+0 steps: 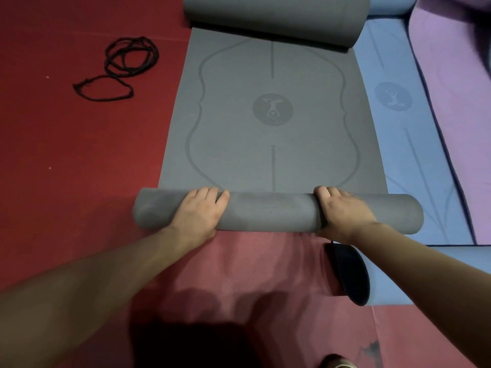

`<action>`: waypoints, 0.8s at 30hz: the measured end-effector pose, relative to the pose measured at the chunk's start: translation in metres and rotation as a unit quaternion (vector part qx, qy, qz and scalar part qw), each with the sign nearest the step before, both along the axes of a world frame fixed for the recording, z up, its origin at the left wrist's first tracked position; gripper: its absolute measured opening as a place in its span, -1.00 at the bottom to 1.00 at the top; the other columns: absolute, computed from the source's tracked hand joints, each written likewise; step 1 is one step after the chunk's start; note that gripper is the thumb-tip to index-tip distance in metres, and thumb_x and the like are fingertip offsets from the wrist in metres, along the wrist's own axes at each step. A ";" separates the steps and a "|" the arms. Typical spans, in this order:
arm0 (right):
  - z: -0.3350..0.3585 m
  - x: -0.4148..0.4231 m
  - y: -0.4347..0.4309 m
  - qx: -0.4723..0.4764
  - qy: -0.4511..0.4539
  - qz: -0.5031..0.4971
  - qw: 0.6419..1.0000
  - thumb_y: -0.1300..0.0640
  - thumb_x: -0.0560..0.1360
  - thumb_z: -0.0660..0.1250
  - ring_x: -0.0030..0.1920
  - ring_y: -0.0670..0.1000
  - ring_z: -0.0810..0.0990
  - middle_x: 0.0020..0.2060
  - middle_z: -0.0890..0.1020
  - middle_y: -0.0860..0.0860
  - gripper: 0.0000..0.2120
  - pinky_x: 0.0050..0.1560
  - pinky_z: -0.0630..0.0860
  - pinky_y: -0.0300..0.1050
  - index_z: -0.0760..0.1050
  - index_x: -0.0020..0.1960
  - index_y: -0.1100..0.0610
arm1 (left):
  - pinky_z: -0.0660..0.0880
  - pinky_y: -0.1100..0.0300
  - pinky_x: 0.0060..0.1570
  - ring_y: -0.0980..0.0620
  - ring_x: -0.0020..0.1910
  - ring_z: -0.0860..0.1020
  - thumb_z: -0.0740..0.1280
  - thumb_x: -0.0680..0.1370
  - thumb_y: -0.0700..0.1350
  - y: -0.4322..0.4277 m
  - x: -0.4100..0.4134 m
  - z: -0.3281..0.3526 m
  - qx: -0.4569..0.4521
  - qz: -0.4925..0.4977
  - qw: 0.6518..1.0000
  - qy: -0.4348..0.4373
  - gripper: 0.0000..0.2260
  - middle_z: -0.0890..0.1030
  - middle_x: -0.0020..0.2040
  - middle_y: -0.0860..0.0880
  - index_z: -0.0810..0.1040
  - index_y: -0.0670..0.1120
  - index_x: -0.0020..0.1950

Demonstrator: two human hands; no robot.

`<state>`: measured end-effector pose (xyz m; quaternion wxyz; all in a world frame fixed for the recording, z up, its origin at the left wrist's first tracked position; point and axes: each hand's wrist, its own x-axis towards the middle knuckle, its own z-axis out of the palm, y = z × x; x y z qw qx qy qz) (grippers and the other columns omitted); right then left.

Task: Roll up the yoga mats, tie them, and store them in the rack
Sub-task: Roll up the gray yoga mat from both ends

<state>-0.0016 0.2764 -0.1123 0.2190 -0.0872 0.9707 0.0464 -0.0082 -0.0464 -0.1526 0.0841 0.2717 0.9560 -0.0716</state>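
A grey yoga mat (265, 134) lies flat on the red floor, with its near end rolled into a thick roll (271, 212) across the middle of the view. My left hand (199, 212) lies over the left part of the roll, fingers curled over its far side. My right hand (342, 211) grips the right part the same way. The mat's far end (273, 17) curls up into a second large roll at the top. A tangle of black cord (119, 67) lies on the floor to the left.
A blue mat (406, 144) lies flat to the right of the grey one, its near end rolled (414, 274) beside my right forearm. Beyond it is a purple mat (457, 107). Red floor mat (66, 155) spreads left and near me.
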 end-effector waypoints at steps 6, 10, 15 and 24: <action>0.012 -0.006 0.005 0.005 -0.107 0.004 0.994 -0.28 0.27 0.47 0.10 0.11 0.58 0.13 0.54 0.02 -0.26 0.06 0.53 -0.01 0.27 0.28 0.01 | 0.43 0.09 0.15 -0.06 0.15 0.53 0.49 0.30 0.13 -0.001 -0.010 0.014 -0.013 -0.024 0.995 -0.098 -0.32 0.55 0.13 -0.02 0.37 -0.06 0.33; 0.013 -0.004 0.003 -0.034 -0.159 -0.031 0.986 -0.20 0.26 0.50 0.14 0.07 0.57 0.16 0.56 -0.03 -0.24 0.11 0.51 -0.07 0.30 0.36 -0.04 | 0.48 0.09 0.08 -0.05 0.09 0.56 0.49 0.25 0.17 -0.007 -0.014 0.012 -0.005 -0.027 0.987 -0.159 -0.35 0.59 0.08 -0.02 0.39 -0.05 0.23; 0.010 -0.003 0.008 -0.064 -0.173 -0.061 0.981 -0.17 0.29 0.53 0.33 0.07 0.38 0.27 0.38 -0.01 -0.18 0.32 0.39 -0.11 0.29 0.47 -0.09 | 0.50 0.08 0.07 -0.11 0.11 0.57 0.55 0.21 0.10 -0.006 -0.021 0.013 0.014 -0.004 0.973 -0.231 -0.23 0.58 0.11 -0.09 0.27 -0.07 0.29; 0.011 -0.005 0.013 -0.080 -0.138 -0.054 0.986 -0.19 0.33 0.48 0.32 0.11 0.41 0.28 0.41 0.05 -0.12 0.32 0.40 0.00 0.14 0.53 -0.11 | 0.39 0.04 0.14 -0.11 0.10 0.38 0.52 0.16 0.14 -0.016 0.000 0.010 0.087 0.015 0.989 -0.121 -0.20 0.37 0.13 -0.08 0.43 -0.06 0.35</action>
